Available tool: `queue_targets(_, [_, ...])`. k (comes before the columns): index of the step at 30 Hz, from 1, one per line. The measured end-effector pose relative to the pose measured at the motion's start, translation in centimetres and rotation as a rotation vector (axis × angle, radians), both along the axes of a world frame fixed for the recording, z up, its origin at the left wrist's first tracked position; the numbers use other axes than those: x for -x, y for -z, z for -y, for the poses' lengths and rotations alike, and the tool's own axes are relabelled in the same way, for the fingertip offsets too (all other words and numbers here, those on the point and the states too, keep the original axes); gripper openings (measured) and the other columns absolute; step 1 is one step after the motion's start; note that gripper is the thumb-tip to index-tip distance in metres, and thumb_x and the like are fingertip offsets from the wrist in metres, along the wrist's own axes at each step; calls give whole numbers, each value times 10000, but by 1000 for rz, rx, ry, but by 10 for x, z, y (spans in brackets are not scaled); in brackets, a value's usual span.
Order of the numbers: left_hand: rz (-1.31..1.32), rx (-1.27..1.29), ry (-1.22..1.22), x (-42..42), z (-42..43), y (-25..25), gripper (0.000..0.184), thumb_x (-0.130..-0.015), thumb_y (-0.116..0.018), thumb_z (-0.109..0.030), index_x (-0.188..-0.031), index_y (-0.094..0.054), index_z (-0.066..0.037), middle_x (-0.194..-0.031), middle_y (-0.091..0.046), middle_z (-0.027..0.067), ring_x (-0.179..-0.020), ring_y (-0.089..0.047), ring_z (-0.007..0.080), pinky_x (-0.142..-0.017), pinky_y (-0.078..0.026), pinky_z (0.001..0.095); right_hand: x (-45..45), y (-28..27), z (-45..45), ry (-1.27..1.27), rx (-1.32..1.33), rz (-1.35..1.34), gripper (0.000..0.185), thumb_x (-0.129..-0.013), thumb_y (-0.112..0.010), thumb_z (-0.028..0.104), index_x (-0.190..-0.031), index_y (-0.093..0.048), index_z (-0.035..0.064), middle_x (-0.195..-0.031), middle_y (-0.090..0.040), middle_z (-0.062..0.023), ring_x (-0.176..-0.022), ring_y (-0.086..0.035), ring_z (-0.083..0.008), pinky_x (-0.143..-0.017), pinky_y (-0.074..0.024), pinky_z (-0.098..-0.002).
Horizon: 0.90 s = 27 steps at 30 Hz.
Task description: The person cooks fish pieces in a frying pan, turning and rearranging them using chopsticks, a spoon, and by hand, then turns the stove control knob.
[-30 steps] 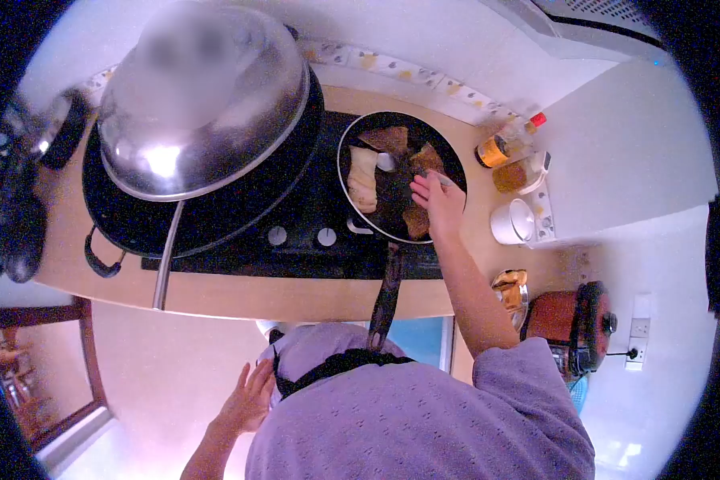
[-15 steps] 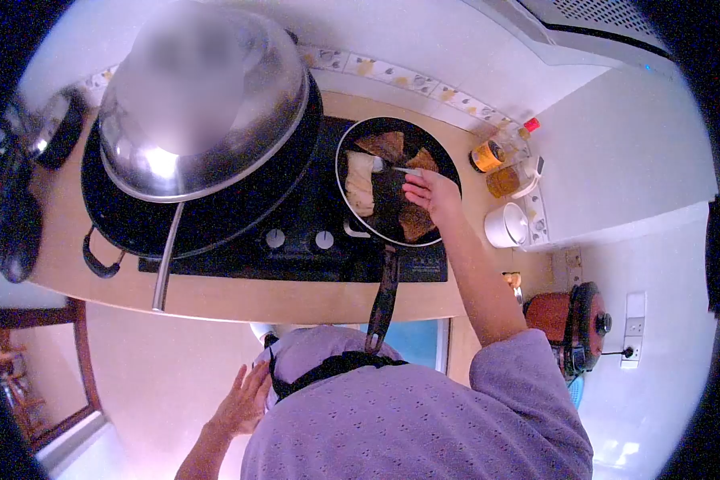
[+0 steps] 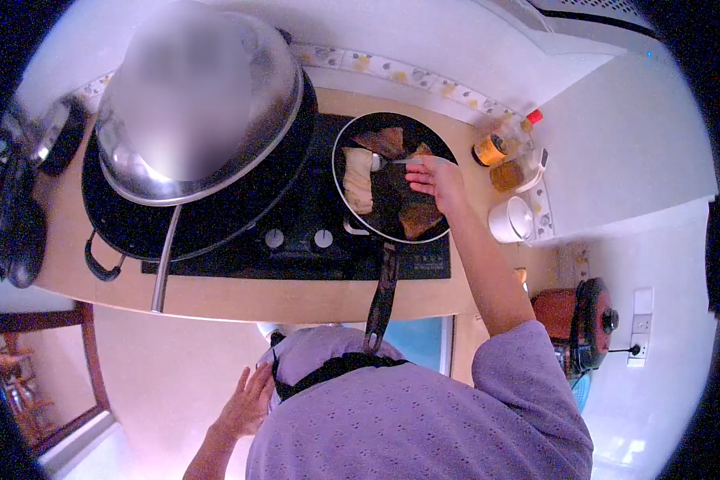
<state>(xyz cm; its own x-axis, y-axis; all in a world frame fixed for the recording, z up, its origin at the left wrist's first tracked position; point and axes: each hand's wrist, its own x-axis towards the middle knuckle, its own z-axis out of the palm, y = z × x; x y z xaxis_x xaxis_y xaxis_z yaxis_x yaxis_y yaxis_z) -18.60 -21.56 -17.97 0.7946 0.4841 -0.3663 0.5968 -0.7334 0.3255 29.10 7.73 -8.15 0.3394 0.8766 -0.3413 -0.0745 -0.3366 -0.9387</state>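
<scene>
My right hand (image 3: 434, 182) is closed on the thin handle of a spoon (image 3: 378, 162) over the frying pan (image 3: 392, 237). The spoon's bowl touches or sits very close to a pale, folded, dough-like piece of food (image 3: 358, 181) at the pan's left side; which one I cannot tell. Several browned flat pieces (image 3: 420, 218) lie elsewhere in the pan, partly hidden by my hand. The pan's black handle (image 3: 382, 300) points toward my body. Down by my waist, my left hand (image 3: 248, 402) is open with fingers stretched out, holding nothing.
A large black wok (image 3: 216, 232) with a shiny metal dome lid (image 3: 272, 112) fills the hob's left side. Beside the pan's right stand an orange-labelled bottle (image 3: 490, 150), an oil jug (image 3: 506, 176) and a white lidded pot (image 3: 510, 220). A red cooker (image 3: 556, 316) stands farther right.
My right hand has shifted slightly upward with the spoon, whose handle now lies more level. The view has tilted a little. My left hand stays by my waist.
</scene>
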Motion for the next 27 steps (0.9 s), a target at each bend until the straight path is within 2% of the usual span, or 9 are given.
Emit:
queue_targets(1, [9,9,-10,0,-1,-2,698,-775,-581,-250,-1314,-299,94,-1454,-201,270,-1385,-169,363,-1120,-132,544,2,0,1,2,0,-3,305,-851,-580,216,-1070,-566,5,-952,-652,-162,-738,-663,-249,-590,-566,-331])
queue_targets(3, [16,17,-15,-2,-3,-7,697,-775,-579,-248,-1315,-297,92,-1454,-201,270,-1384,-174,363,-1118,-138,544,8,0,5,-50,2,-49,314,-879,-538,243,-1081,-570,5,-982,-643,-135,-807,-648,-214,-676,-553,-319])
queue_targets(7, [16,26,-14,-3,-4,-10,699,-772,-582,-255,-1314,-299,85,-1447,-217,272,-1375,-198,368,-1114,-153,545,8,-2,6,-61,19,-19,308,-878,-533,240,-1073,-575,6,-971,-645,-133,-803,-646,-210,-673,-553,-318])
queue_targets(9, [16,7,-1,-3,-3,-11,701,-772,-583,-261,-1312,-298,82,-1445,-221,273,-1372,-204,369,-1113,-156,546,3,0,4,-27,5,-36,310,-838,-597,228,-1034,-565,-10,-927,-650,-165,-732,-656,-251,-603,-561,-344])
queue_targets(15, [41,-7,-54,-3,0,-11,703,-772,-584,-281,-1301,-294,79,-1447,-220,267,-1373,-203,368,-1117,-138,541,1,8,3,-18,-4,-114,307,-821,-625,226,-1004,-568,-13,-900,-649,-162,-723,-654,-245,-598,-562,-343])
queue_targets(18, [84,83,-115,-5,-2,-13,695,-774,-581,-275,-1299,-297,80,-1448,-222,264,-1372,-206,364,-1120,-131,536,1,8,1,-4,0,-96,302,-826,-616,224,-1009,-568,-11,-890,-651,-164,-726,-654,-246,-603,-562,-346])
queue_targets(20, [201,148,-174,-4,-3,-19,683,-779,-576,-264,-1301,-300,80,-1449,-220,264,-1372,-209,361,-1121,-135,534,4,6,3,0,-1,-88,293,-830,-609,226,-1001,-575,-9,-885,-651,-161,-726,-655,-246,-604,-561,-345])
queue_targets(23, [105,65,-105,-7,-8,-35,671,-788,-567,-258,-1303,-302,82,-1449,-221,264,-1373,-210,360,-1120,-141,531,3,8,3,-8,-19,-71,280,-834,-600,230,-984,-588,-6,-882,-652,-155,-728,-656,-243,-603,-560,-343])
queue_targets(27, [223,200,-189,-3,-3,-19,664,-792,-562,-254,-1304,-306,83,-1448,-226,263,-1372,-211,361,-1119,-149,529,3,6,3,0,-47,-68,271,-840,-590,237,-964,-603,-2,-879,-655,-145,-730,-657,-238,-599,-559,-337])
